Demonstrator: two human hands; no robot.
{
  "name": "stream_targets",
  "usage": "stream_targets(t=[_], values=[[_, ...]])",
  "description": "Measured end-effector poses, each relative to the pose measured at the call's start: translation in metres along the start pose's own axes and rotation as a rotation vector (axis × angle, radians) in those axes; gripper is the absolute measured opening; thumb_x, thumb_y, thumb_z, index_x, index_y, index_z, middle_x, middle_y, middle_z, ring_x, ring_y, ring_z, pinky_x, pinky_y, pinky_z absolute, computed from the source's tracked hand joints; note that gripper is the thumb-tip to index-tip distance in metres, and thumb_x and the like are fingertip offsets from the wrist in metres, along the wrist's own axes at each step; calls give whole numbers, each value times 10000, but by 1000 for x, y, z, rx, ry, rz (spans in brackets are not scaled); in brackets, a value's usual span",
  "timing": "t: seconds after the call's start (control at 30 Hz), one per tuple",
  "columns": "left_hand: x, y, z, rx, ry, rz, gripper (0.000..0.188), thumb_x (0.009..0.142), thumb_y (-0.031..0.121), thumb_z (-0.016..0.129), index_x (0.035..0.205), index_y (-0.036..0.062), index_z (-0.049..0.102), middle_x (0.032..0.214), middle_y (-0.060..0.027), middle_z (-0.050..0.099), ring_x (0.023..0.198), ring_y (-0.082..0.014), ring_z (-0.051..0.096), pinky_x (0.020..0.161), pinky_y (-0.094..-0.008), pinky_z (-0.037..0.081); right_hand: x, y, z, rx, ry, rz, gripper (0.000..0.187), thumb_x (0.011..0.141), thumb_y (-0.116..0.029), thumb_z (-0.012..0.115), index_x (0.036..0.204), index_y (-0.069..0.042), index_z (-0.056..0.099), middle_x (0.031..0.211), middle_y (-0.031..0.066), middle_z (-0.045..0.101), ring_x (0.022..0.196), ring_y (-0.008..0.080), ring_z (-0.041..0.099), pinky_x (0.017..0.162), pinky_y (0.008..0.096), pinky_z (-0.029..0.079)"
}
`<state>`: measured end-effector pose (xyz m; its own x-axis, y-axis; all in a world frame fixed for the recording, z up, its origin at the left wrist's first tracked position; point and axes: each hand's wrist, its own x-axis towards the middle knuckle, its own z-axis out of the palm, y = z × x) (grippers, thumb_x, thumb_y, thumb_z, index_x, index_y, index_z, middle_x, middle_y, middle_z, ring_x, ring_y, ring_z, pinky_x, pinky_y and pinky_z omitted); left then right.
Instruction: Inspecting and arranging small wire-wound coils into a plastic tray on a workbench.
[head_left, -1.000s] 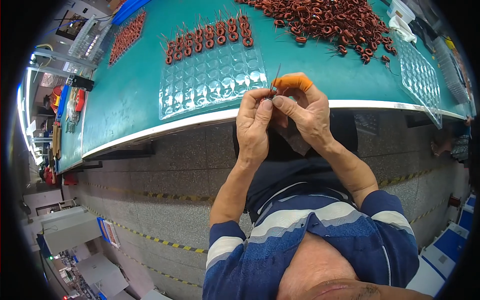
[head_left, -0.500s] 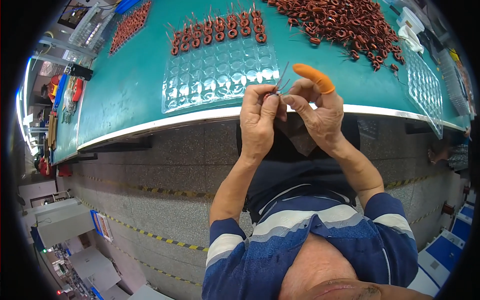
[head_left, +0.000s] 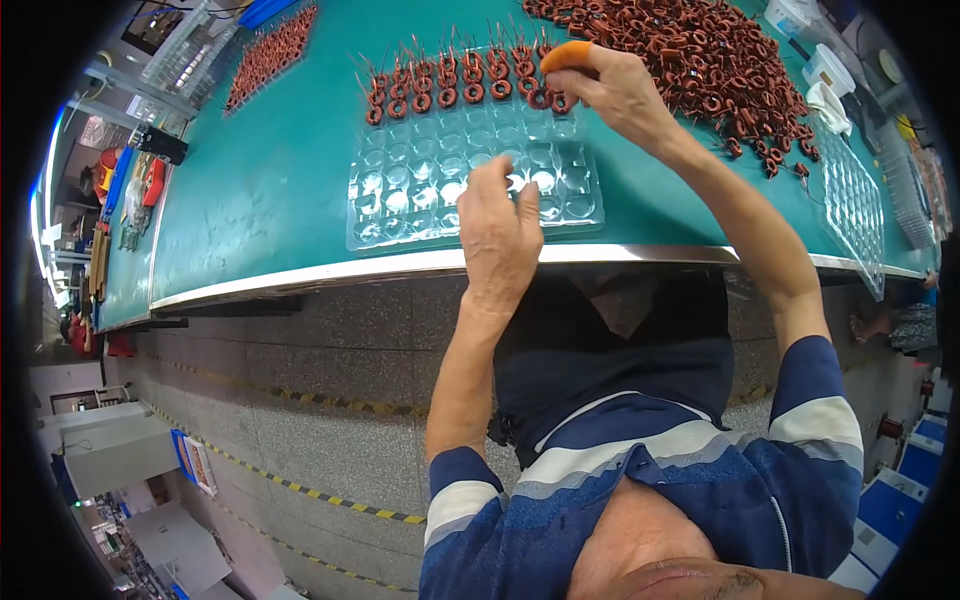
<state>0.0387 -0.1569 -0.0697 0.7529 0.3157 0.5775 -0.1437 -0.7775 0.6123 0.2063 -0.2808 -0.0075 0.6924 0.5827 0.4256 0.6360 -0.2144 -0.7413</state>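
A clear plastic tray with round pockets lies on the bench, its far rows filled with copper-wound ring coils whose wire leads stick up. My right hand, an orange finger cot on one finger, reaches over the right end of the nearest filled row. Its fingertips are pinched at the leads of a darker ring coil, which sits at that row's pockets. My left hand hovers above the tray's near pockets, thumb and fingers apart, holding nothing.
A big heap of loose ring coils covers the far right of the green bench. Another filled tray lies at the far left. An empty pocketed tray leans over the right front edge, near a white tub.
Both hands were together at the bench edge around one coil. My right hand has carried it forward to the tray's filled rows; my left hand has let go and moved over the tray.
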Motion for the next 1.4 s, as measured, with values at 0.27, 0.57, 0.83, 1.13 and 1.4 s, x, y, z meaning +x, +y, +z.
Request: stream_targets(t=[0.27, 0.57, 0.83, 1.13, 1.4], values=[[5, 4, -10, 205, -234, 241, 424, 782, 234, 706, 1125, 21, 574, 1124, -165, 541, 1046, -327, 510, 941, -443, 341, 23, 36, -5, -646, 15, -302, 343, 851, -273, 667, 1060, -8, 607, 841, 155, 621, 784, 330, 632, 682, 396, 518], [12, -4, -19, 267, -350, 296, 573, 778, 462, 683, 1113, 7, 587, 1148, -164, 526, 1072, -333, 495, 944, -454, 354, -10, 81, -140, -1157, -85, -81, 263, 900, -287, 585, 1011, -50, 558, 943, 158, 638, 854, 308, 640, 754, 401, 537], [13, 5, -23, 206, -311, 258, 462, 795, 295, 726, 1118, 5, 569, 1141, -165, 535, 1065, -331, 503, 944, -435, 369, -16, 87, -180, -538, 389, -28, 245, 912, -233, 597, 976, -20, 699, 771, 128, 683, 648, 211, 647, 640, 344, 512], [43, 85, 41, -998, -410, -313, 432, 981, 221, 522, 1293, -43, 383, 1059, -176, 601, 920, -231, 636, 799, -329, 522, -46, 36, -161, -117, 567, -60, 284, 925, -281, 610, 987, -18, 697, 761, 60, 698, 677, 93, 647, 600, 244, 520], [35, 119, 88, -1232, -408, -341, 310, 995, 183, 489, 1217, -26, 431, 955, -116, 578, 723, -186, 623, 673, -315, 524, -108, -7, -92, 62, 464, -72, 181, 870, -143, 677, 977, 1, 698, 845, 95, 701, 741, 111, 649, 640, 270, 523]])
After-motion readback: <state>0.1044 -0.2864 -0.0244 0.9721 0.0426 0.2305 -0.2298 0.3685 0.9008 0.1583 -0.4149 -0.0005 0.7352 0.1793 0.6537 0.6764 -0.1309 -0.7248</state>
